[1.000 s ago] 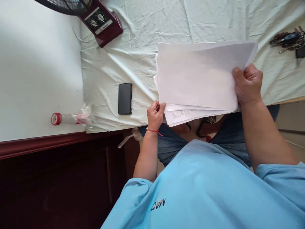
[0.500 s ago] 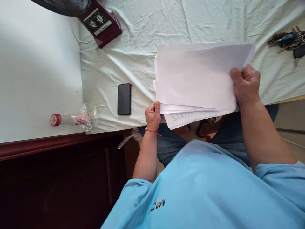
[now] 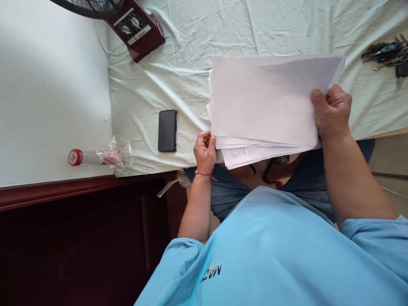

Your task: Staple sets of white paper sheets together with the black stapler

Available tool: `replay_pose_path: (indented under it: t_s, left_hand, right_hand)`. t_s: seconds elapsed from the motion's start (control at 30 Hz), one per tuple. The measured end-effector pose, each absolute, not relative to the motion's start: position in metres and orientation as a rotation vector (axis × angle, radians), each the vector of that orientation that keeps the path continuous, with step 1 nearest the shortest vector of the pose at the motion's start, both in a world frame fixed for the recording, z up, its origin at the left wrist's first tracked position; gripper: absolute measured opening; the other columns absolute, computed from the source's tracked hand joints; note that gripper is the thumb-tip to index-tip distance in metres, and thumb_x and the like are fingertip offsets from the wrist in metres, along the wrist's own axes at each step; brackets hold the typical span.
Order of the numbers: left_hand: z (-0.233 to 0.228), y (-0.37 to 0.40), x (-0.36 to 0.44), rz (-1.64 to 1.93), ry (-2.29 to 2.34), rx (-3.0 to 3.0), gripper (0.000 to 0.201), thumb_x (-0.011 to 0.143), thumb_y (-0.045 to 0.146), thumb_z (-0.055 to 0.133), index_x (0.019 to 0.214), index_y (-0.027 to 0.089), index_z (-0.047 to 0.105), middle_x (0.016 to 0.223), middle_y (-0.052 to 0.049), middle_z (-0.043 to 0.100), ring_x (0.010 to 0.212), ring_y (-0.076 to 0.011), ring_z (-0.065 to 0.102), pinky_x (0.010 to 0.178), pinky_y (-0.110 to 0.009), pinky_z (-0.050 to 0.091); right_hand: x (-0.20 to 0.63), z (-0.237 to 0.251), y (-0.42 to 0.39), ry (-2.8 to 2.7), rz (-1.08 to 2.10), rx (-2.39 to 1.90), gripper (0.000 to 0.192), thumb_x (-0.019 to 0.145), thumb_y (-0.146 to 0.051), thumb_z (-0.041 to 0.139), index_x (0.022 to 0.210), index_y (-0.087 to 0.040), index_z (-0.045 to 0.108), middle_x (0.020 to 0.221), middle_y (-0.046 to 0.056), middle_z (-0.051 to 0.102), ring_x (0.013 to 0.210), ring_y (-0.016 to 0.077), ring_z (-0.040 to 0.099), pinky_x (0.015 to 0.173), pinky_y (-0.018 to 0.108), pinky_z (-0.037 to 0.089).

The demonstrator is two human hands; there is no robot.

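The loose stack of white paper sheets [image 3: 264, 102] is held above the near edge of the pale green wrinkled cloth-covered table [image 3: 191, 63]. The right hand [image 3: 331, 111] is clenched on the stack's right edge, thumb on top and fingers curled beneath. The left hand [image 3: 205, 151] is curled at the lower left corner, fingertips touching the sheet edges there. A flat black smartphone [image 3: 167, 130] lies just left of the stack.

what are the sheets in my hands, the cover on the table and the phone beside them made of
Sheets: thin matte white paper, it seems; the edges fan out and print shows on a lower one. Cover: pale woven cloth, by its creases and folds. Phone: glossy black face, likely glass; its body cannot be told. Left hand and right hand grip the sheets.
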State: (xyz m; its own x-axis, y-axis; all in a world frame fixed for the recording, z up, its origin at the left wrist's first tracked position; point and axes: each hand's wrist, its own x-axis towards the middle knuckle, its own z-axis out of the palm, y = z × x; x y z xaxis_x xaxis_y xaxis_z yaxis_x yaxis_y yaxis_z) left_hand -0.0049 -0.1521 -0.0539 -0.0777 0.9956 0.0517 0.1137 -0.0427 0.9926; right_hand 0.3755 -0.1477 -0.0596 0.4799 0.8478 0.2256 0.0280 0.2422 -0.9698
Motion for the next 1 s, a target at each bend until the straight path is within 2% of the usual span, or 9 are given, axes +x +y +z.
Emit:
replay_pose_path:
  t_s: [0.07, 0.2, 0.37, 0.5, 0.67, 0.83, 1.0]
  left_hand:
    - [-0.055, -0.152, -0.006, 1.264, 1.356, 1.285, 0.055, 0.086, 0.071, 0.085, 0.096, 0.02, 0.067, 0.077, 0.003, 0.062, 0.054, -0.0052, 0.049, 0.049, -0.019, 0.039]
    - [-0.053, -0.152, -0.007, 1.231, 1.374, 1.29, 0.059, 0.082, 0.072, 0.087, 0.089, 0.019, 0.064, 0.085, 0.002, 0.065, 0.054, -0.0034, 0.049, 0.05, -0.019, 0.04]
    - [-0.048, -0.154, -0.008, 1.166, 1.361, 1.308, 0.062, 0.081, 0.076, 0.086, 0.086, 0.019, 0.062, 0.069, 0.005, 0.057, 0.053, -0.0058, 0.048, 0.05, -0.021, 0.038]
    - [-0.045, -0.155, -0.006, 1.162, 1.384, 1.338, 0.063, 0.086, 0.081, 0.078, 0.084, 0.02, 0.061, 0.064, 0.006, 0.054, 0.051, -0.0067, 0.048, 0.05, -0.022, 0.037]
    - [-0.043, -0.154, -0.003, 1.12, 1.415, 1.366, 0.067, 0.091, 0.087, 0.066, 0.082, 0.021, 0.06, 0.056, 0.007, 0.046, 0.048, -0.0083, 0.043, 0.05, -0.024, 0.033]
    - [-0.045, -0.153, -0.002, 1.098, 1.481, 1.482, 0.066, 0.095, 0.082, 0.064, 0.073, 0.021, 0.053, 0.06, 0.005, 0.041, 0.057, -0.0104, 0.039, 0.057, -0.026, 0.032]
    - [-0.049, -0.153, -0.003, 1.111, 1.465, 1.528, 0.062, 0.098, 0.076, 0.065, 0.074, 0.02, 0.058, 0.069, 0.002, 0.046, 0.069, -0.0134, 0.043, 0.066, -0.026, 0.037]
  right_hand:
    - [0.374, -0.058, -0.148, -0.905, 0.677, -1.225, 0.056, 0.073, -0.067, 0.095, 0.104, -0.022, 0.082, 0.105, 0.007, 0.081, 0.092, 0.0221, 0.073, 0.099, 0.045, 0.062]
    - [0.373, -0.057, -0.148, -0.916, 0.68, -1.258, 0.063, 0.07, -0.074, 0.093, 0.107, -0.024, 0.081, 0.108, 0.006, 0.082, 0.096, 0.0231, 0.074, 0.101, 0.045, 0.062]
    - [0.375, -0.058, -0.147, -0.906, 0.657, -1.286, 0.06, 0.068, -0.076, 0.093, 0.093, -0.024, 0.076, 0.097, 0.004, 0.079, 0.087, 0.021, 0.069, 0.098, 0.045, 0.062]
    - [0.376, -0.06, -0.147, -0.892, 0.663, -1.288, 0.059, 0.067, -0.075, 0.094, 0.088, -0.024, 0.072, 0.089, 0.003, 0.075, 0.08, 0.0188, 0.064, 0.092, 0.043, 0.061]
    - [0.376, -0.061, -0.147, -0.91, 0.681, -1.25, 0.058, 0.072, -0.071, 0.094, 0.097, -0.021, 0.075, 0.1, 0.007, 0.077, 0.09, 0.0214, 0.069, 0.097, 0.044, 0.06]
    - [0.375, -0.06, -0.147, -0.899, 0.69, -1.256, 0.058, 0.07, -0.071, 0.094, 0.097, -0.022, 0.077, 0.1, 0.006, 0.077, 0.089, 0.0215, 0.07, 0.096, 0.045, 0.061]
    - [0.376, -0.06, -0.147, -0.918, 0.697, -1.238, 0.054, 0.072, -0.068, 0.095, 0.095, -0.023, 0.077, 0.1, 0.007, 0.078, 0.092, 0.0229, 0.071, 0.099, 0.048, 0.06]
